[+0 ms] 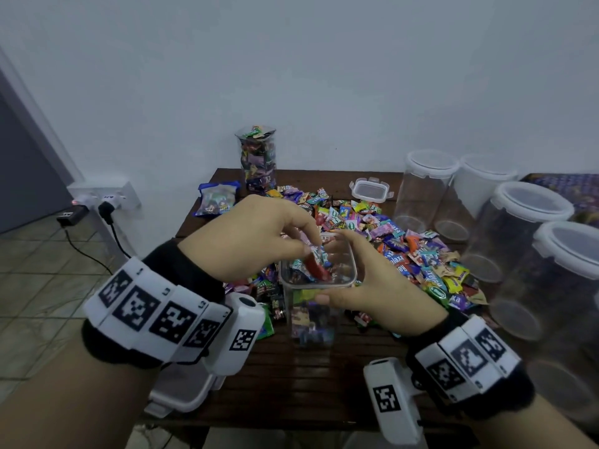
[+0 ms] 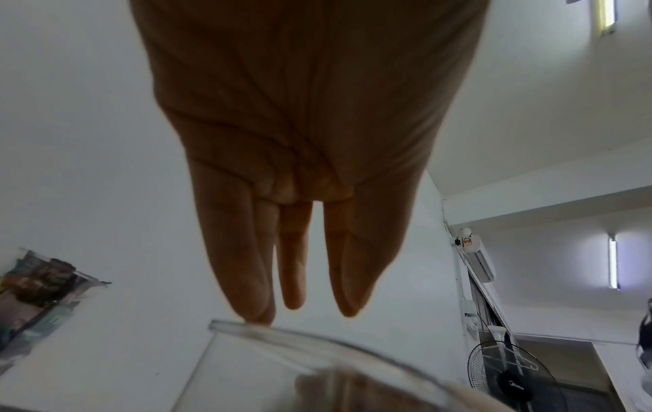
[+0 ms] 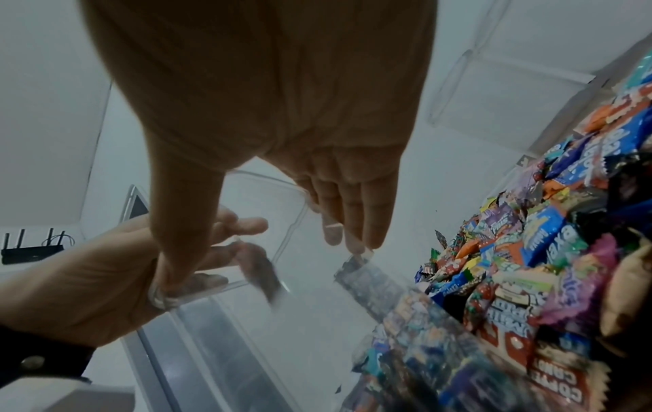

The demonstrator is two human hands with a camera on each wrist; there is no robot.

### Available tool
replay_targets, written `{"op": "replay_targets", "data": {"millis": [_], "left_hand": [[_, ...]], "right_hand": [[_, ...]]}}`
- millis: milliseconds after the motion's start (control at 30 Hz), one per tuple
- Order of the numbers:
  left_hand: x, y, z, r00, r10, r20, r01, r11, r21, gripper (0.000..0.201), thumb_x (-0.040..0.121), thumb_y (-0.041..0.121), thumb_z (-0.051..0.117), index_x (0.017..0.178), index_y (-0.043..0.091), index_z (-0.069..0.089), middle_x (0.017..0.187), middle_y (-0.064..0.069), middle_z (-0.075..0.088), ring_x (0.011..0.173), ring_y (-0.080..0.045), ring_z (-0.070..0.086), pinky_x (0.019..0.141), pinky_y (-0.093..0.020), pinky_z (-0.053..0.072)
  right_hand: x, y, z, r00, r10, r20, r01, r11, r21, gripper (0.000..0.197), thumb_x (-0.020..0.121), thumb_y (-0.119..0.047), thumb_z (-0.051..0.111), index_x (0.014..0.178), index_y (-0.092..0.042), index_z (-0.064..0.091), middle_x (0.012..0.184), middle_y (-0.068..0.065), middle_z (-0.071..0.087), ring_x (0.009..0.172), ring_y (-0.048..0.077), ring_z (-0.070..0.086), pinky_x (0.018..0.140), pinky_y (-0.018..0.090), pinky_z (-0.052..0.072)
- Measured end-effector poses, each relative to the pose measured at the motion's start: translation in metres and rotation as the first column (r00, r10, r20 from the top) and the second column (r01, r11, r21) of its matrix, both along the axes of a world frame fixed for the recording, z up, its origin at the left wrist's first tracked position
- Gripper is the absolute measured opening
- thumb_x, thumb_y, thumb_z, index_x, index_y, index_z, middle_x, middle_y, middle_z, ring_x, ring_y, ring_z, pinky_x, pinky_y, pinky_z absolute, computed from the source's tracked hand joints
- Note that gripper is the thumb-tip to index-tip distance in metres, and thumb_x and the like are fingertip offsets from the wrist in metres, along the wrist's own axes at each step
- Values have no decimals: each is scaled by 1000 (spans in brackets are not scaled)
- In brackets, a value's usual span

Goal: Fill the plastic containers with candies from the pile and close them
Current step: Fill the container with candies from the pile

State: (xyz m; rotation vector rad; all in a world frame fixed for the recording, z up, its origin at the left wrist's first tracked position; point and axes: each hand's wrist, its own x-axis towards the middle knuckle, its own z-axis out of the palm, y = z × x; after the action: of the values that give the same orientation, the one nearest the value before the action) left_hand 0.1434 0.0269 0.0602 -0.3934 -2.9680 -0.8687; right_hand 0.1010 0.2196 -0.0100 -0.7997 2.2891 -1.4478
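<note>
Right now your left hand, at the centre of the head view, has its fingertips bunched over the mouth of the square container, pinching a few wrapped candies just above the rim. Your right hand steadies that container, thumb on the near wall and fingers curved round the far side (the right wrist view shows them lying close together against the clear plastic).

By my reading, the work is partly done: this container looks filled nearly to the top but has no lid on. A tall jar at upper centre is packed with sweets; whether it is closed I cannot tell. Several lidded jars on the right stand empty, and a big pile of candies still covers the table.

Readable print: "Relaxa" on the blue wrappers, and "COFFEE CANDY" on a brown wrapper at lower right.
</note>
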Motion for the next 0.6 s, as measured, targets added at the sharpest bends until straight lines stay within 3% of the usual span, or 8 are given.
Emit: {"op": "replay_targets", "data": {"millis": [100, 200, 267, 367, 433, 500, 600], "left_hand": [[-1, -4, -3, 999, 46, -27, -44, 995, 89, 20, 85, 28, 65, 82, 48, 62, 100, 8, 68, 93, -2, 63, 87, -39, 50], [-3, -15, -5, 988, 134, -71, -120, 977, 177, 22, 86, 23, 65, 84, 45, 64, 98, 9, 66, 91, -2, 62, 86, -40, 50], [-8, -25, -9, 981, 185, -48, -175, 970, 170, 22, 86, 25, 65, 87, 46, 64, 98, 9, 66, 93, -7, 63, 86, -40, 51], [-18, -38, -21, 967, 254, 37, -256, 961, 100, 18, 86, 29, 65, 93, 45, 61, 105, 4, 64, 95, -11, 63, 86, -37, 51], [-23, -43, -31, 951, 296, 86, -299, 954, 24, 18, 86, 33, 64, 101, 41, 58, 111, -1, 63, 95, -14, 61, 86, -36, 49], [-29, -45, -42, 937, 315, 148, -303, 948, -100, 34, 86, 35, 65, 118, 35, 53, 125, -4, 57, 105, -17, 57, 89, -34, 45], [-38, -46, -58, 918, 294, 265, -208, 928, -309, 73, 80, 44, 71, 141, 31, 34, 148, -2, 35, 125, -21, 44, 101, -38, 41]], "right_hand": [[-3, 2, 2, 999, 40, 14, -40, 999, 16, 85, 74, -24, 78, 139, -35, 25, 122, -26, 50, 109, -16, 50, 90, 7, 43], [-9, 9, 1, 993, 116, 29, -119, 981, 151, 99, 75, -28, 78, 148, -36, 12, 133, -25, 45, 120, -6, 47, 100, 22, 42], [-17, 16, -2, 988, 152, 20, -152, 955, 254, 101, 73, -31, 79, 148, -39, 12, 141, -21, 40, 128, 0, 40, 105, 30, 38], [-31, 26, 0, 992, 124, -27, -100, 893, 438, 102, 72, -37, 78, 150, -34, 11, 154, -10, 24, 139, 10, 27, 112, 38, 31], [-40, 30, 5, 992, 78, -103, -7, 829, 559, 97, 78, -35, 74, 150, -28, 9, 156, -4, 17, 142, 15, 20, 114, 37, 26], [-47, 30, 8, 987, 83, -138, 27, 758, 651, 98, 78, -38, 72, 151, -27, 6, 157, 0, 14, 143, 19, 17, 114, 38, 25], [-57, 20, 1, 987, 130, -99, -3, 617, 787, 103, 78, -40, 72, 151, -28, -1, 157, 3, 11, 142, 24, 21, 111, 40, 29]]}}
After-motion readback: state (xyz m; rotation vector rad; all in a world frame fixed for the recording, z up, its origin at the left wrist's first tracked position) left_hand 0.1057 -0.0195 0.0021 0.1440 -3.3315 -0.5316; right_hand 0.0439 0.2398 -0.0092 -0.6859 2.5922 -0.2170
